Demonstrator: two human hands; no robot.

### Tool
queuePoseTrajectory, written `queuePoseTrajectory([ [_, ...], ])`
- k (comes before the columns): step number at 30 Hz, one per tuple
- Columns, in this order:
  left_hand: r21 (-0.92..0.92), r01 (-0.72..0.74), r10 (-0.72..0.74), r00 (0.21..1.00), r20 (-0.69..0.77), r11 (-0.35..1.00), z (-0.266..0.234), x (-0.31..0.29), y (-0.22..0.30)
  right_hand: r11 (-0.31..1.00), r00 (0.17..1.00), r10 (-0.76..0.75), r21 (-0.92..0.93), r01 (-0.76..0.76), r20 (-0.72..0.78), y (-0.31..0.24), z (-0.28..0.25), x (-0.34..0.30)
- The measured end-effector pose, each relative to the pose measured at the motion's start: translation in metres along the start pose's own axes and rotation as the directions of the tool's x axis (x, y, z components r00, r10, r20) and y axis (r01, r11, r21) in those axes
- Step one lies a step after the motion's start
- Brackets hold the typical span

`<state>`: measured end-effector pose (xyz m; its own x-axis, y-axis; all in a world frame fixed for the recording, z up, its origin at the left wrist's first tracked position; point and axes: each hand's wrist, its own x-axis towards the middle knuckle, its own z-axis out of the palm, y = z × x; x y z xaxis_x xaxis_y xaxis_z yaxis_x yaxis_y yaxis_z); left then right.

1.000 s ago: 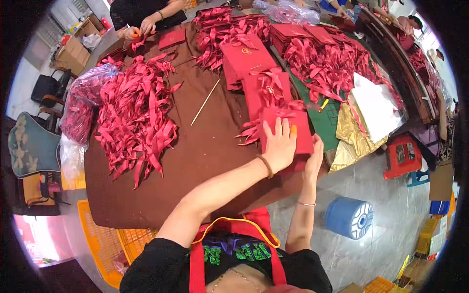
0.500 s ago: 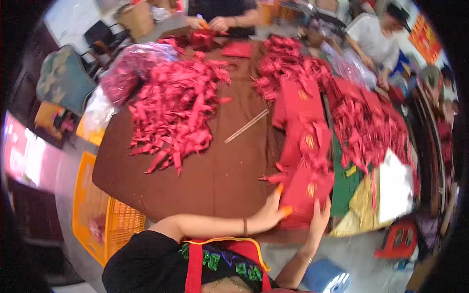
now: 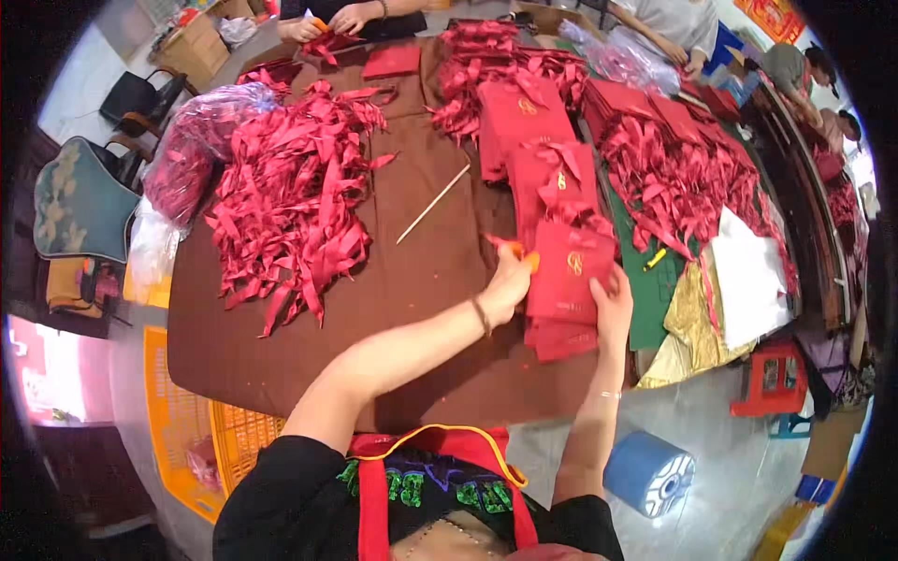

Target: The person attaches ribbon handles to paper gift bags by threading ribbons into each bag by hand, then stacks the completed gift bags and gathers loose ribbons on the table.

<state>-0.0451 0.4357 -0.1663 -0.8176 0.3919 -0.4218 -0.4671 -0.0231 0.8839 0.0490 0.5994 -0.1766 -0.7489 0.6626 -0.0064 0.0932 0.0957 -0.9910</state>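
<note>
Between my hands a flat red pouch (image 3: 572, 266) with a gold emblem lies on more red pouches (image 3: 566, 341), their lower edges fanned out slightly. My left hand (image 3: 509, 282), with orange covers on its fingertips, grips the left edge. My right hand (image 3: 613, 307) holds the right edge, thumb on the front. Just beyond, more red pouches (image 3: 528, 117) with ribbons overlap in a row running away from me. A big heap of loose red ribbons (image 3: 295, 196) covers the left of the brown table (image 3: 421, 327). A thin pale stick (image 3: 432, 204) lies in the middle.
Right of the row, more ribboned pouches (image 3: 687, 178) lie on a green mat (image 3: 652, 318), by a white sheet (image 3: 748, 290) and gold cloth (image 3: 687, 323). An orange crate (image 3: 178, 421) stands at lower left, a blue stool (image 3: 650, 472) at lower right. A co-worker's hands (image 3: 337, 23) work opposite.
Both my hands have moved away from me, pushing the pouches up toward the row. The view has shifted too. A co-worker's hands opposite still handle something red.
</note>
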Motion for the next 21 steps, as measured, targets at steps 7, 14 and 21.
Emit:
queuePoseTrajectory([
  [7,0.286,-0.076,0.101,0.992,-0.073,0.955,0.001,0.011,0.025,0.995,0.999,-0.009,-0.095,0.012,0.038,0.005,0.0,0.016],
  [14,0.242,-0.19,0.186,0.982,0.039,0.951,-0.008,-0.012,0.018,0.943,0.991,-0.013,-0.329,0.056,0.13,0.004,-0.026,0.007],
  [21,0.44,-0.355,0.28,0.933,0.228,0.825,-0.096,-0.071,0.042,0.987,0.994,0.007,-0.16,0.01,0.108,-0.005,-0.028,-0.009],
])
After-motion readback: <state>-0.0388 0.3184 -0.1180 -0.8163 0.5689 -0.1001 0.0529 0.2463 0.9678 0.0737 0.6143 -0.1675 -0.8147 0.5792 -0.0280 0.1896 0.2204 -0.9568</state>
